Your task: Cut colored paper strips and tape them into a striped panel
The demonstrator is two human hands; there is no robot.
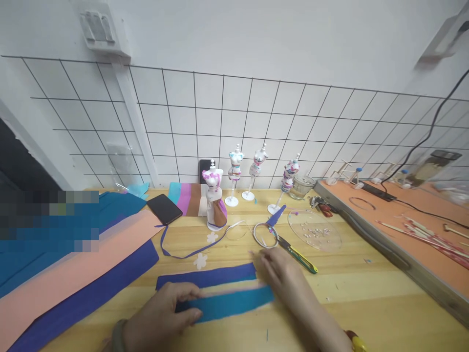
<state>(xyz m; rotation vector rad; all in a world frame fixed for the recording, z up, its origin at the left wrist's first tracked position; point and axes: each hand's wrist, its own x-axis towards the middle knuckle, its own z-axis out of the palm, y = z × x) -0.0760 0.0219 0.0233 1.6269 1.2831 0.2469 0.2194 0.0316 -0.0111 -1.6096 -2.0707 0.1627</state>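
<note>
A teal paper strip [234,303] lies on the wooden table [366,303] over a pink strip [227,289], with a dark blue strip [208,276] just behind. My left hand [161,318] rests on the teal strip's left end, thumb and fingers pinched on it. My right hand [282,274] lies flat by the strips' right ends, fingers stretched out toward the pink strip's end.
Scissors [293,249], a tape ring [264,234], a clear dish of beads [315,230] and a purple ribbon [176,249] lie behind. Small mannequins [214,200] stand by the grid wall. Large paper sheets [73,274] and a phone [164,208] lie left; an orange board [403,220] right.
</note>
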